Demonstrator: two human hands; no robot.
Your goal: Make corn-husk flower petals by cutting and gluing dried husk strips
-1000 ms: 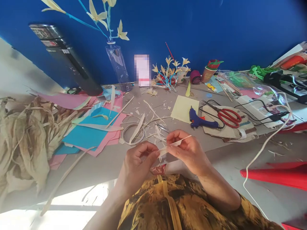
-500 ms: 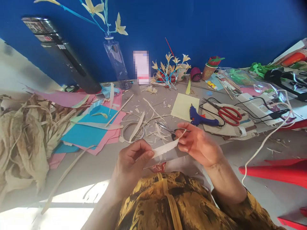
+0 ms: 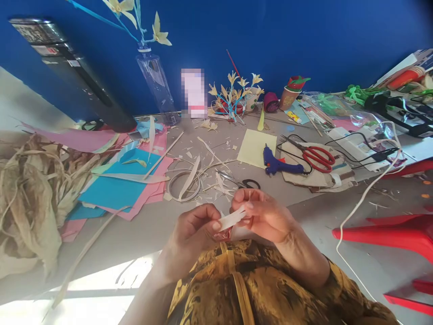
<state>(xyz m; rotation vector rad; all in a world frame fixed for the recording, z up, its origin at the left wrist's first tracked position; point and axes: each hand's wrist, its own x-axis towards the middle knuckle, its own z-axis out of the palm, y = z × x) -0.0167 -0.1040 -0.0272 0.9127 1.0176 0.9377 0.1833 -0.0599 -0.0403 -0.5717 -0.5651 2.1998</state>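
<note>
Pale cream in colour, a thin strip (image 3: 232,219) spans the gap between the two hands, held up at the near edge of the grey surface (image 3: 145,232). The left hand (image 3: 194,228) pinches one end between thumb and forefinger; the right hand (image 3: 265,215) has its thumb and curled fingers closed on the other. Just beyond them, a roll of tape (image 3: 186,199) and black-handled scissors (image 3: 239,184) lie among pale scraps. Towards the right edge, a blue glue gun (image 3: 275,165) touches a square of yellow paper (image 3: 252,146), and red-handled scissors (image 3: 307,151) rest on a folded cloth (image 3: 306,178). Blue paper (image 3: 118,189) lies over pink sheets (image 3: 154,192) nearer the left edge, beside dried husks (image 3: 30,198). Along the back edge stand a clear bottle (image 3: 155,85) and small cream flowers (image 3: 233,97) on blue stems.
</note>
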